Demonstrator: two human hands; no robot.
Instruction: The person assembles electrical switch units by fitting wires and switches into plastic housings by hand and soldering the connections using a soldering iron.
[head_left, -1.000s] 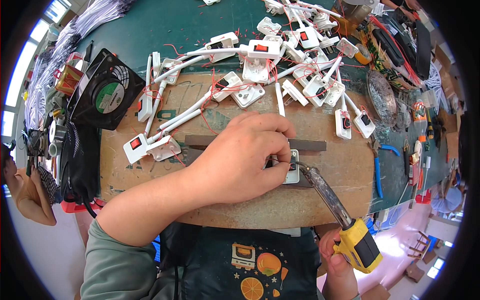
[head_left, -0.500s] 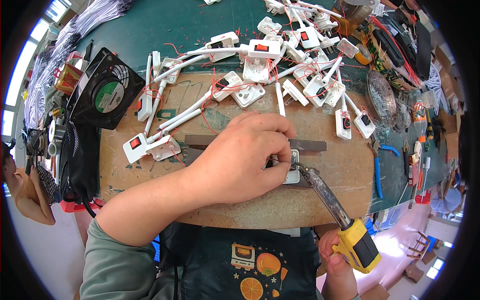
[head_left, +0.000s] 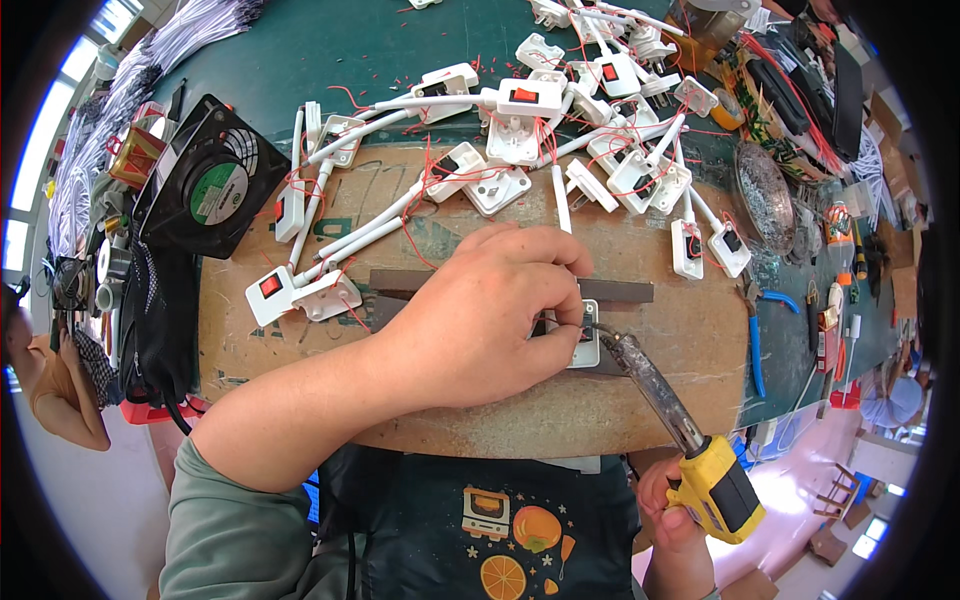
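Note:
My right hand (head_left: 672, 512) grips the yellow handle of a soldering iron (head_left: 655, 385). The iron's dark tip slants up and left to the right edge of a small white switch housing (head_left: 590, 350). My left hand (head_left: 505, 310) bends over that housing and covers its left part. Its thumb and fingers are pinched together at the housing, and what they hold is hidden. Dark bars (head_left: 628, 291) lie above and below the housing on a worn brown board (head_left: 480, 430).
White switch housings with tubes and red wires (head_left: 525, 97) crowd the board's far side. A black fan (head_left: 215, 180) stands left. Blue-handled pliers (head_left: 756, 350) and a metal dish (head_left: 763, 195) lie right. A bundle of white cables (head_left: 180, 50) fills the far left.
The soldering iron has shifted very slightly to the right, its tip a touch farther from the middle of the housing. My left hand stays in place.

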